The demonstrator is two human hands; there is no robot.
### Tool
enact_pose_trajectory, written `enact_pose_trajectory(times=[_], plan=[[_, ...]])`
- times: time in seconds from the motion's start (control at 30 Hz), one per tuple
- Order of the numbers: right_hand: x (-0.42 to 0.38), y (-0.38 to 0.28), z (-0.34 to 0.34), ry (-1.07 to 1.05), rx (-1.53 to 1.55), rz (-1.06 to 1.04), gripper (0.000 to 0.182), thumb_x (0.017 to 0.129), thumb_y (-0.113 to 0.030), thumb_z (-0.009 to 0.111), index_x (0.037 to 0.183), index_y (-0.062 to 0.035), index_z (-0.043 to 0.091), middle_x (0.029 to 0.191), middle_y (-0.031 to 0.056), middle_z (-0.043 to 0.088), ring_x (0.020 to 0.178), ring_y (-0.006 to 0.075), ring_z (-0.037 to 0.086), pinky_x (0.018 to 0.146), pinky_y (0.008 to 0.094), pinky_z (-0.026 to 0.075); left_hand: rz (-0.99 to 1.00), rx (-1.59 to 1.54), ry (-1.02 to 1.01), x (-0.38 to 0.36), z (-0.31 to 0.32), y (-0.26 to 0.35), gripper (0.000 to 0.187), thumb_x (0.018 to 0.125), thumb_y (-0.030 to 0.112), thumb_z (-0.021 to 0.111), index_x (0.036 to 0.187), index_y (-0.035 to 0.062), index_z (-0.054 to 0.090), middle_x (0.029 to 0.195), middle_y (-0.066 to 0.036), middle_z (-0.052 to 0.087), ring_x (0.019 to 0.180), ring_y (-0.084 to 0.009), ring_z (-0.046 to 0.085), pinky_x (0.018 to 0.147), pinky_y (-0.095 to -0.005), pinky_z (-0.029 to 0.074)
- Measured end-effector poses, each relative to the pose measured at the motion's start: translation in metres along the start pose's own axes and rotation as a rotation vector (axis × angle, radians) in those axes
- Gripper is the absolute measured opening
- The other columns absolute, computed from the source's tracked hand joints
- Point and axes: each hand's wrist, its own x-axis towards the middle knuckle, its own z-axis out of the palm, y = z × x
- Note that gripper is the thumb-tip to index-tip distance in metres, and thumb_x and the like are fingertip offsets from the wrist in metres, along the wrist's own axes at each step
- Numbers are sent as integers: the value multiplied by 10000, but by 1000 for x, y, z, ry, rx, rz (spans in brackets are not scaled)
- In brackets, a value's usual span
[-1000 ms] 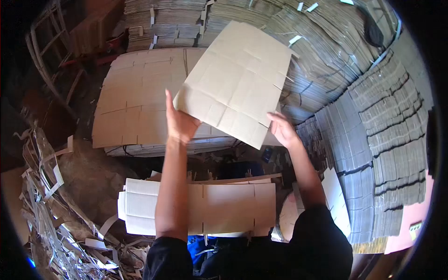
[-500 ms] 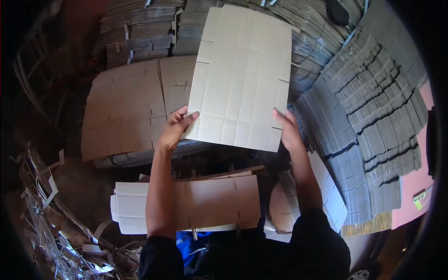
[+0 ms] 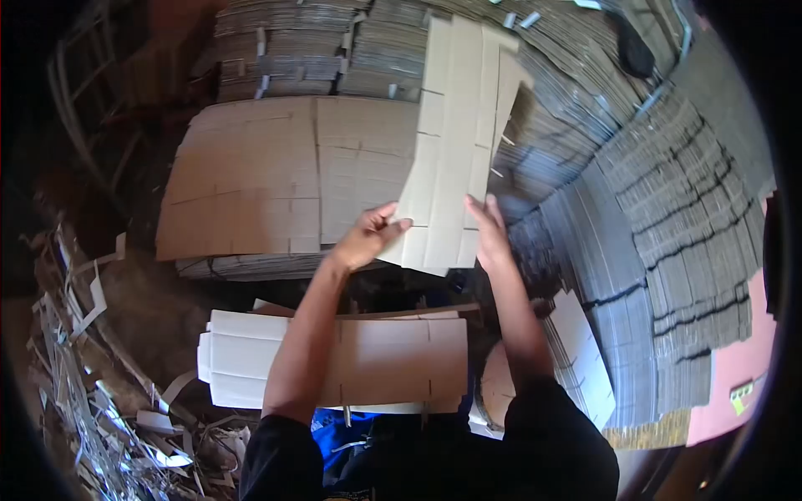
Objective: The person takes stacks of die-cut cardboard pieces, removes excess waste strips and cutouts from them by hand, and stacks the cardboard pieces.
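Observation:
Between my two hands I hold a tall, slotted and creased cardboard sheet, its side panels bending back from the middle. My left hand grips its lower left corner, thumb in front and fingers behind. On the lower right edge is my right hand, thumb on the face and fingers along the side. Under my left forearm lies a stack of slotted cardboard pieces in front of my body. Behind the held sheet, larger flat cardboard sheets rest on a low pile.
Bundled cardboard stacks line the back, and tall stacks rise at the right beside a pink wall. Cardboard scraps litter the floor at left. A round wooden piece and a pale sheet stand near my right elbow.
The held sheet has narrowed from a wide flat face as its sides bend back. My hands have come closer together, the left one moving right.

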Motion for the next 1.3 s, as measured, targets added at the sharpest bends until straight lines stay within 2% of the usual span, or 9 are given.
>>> enact_pose_trajectory(times=[0.1,0.2,0.3,0.43,0.6,0.8,0.93,1.2,1.3], plan=[[9,10,32,-113,66,66,422,905,-200,685,1284,-87,536,1236,51,608,1192,218,562,1019,426,455,192,-195,110,-4,7,-2,263,1049,269,503,1130,44,611,814,33,555,752,-84,473,704,-255,429],[14,13,45,-203,289,248,355,901,-192,692,1216,-97,557,1142,27,642,1175,200,557,1004,422,453,53,9,278,-4,8,-8,413,1057,375,429,1203,24,590,1007,-78,665,921,-210,610,857,-350,487],[24,61,44,-76,344,356,468,899,-186,675,1328,-88,515,1271,84,595,1204,260,561,1011,436,465,-117,221,322,-3,-8,-8,477,1040,427,415,1215,15,580,1107,-169,656,1019,-321,622,909,-422,482],[43,114,30,144,495,532,410,909,-260,678,1267,-116,540,1181,66,613,1117,247,587,932,450,507,-358,631,523,13,-46,-55,540,973,454,488,1240,-9,560,1244,-304,588,1149,-456,571,987,-502,455],[57,152,41,433,267,839,345,915,-359,675,1159,-142,562,1034,41,603,987,227,594,836,457,523,-393,515,561,38,-63,-116,628,910,461,540,1292,-37,511,1259,-348,558,1173,-475,556,1022,-496,440],[40,174,45,112,218,781,358,895,-425,696,1048,-137,548,908,32,569,875,216,591,784,439,518,-561,693,566,93,-74,-150,768,879,491,546,1383,-68,392,1301,-340,537,1287,-461,473,1091,-519,358],[35,176,50,110,249,820,384,886,-424,707,1059,-120,547,939,38,587,856,223,596,798,441,522,-665,839,545,101,-68,-149,772,883,487,534,1388,-73,370,1310,-327,540,1340,-420,435,1118,-513,316],[24,177,54,14,303,876,406,861,-419,733,1062,-116,554,1023,39,571,1006,239,564,843,439,497,-684,768,615,83,-78,-154,664,872,481,551,1286,-35,487,1205,-258,610,1114,-340,604,943,-471,479],[15,165,51,155,207,879,418,855,-418,736,1087,-127,546,1082,38,546,1073,232,522,861,440,485,-825,199,256,77,-85,-156,535,871,430,590,1177,-8,563,1127,-179,638,940,-280,642,769,-439,541]])
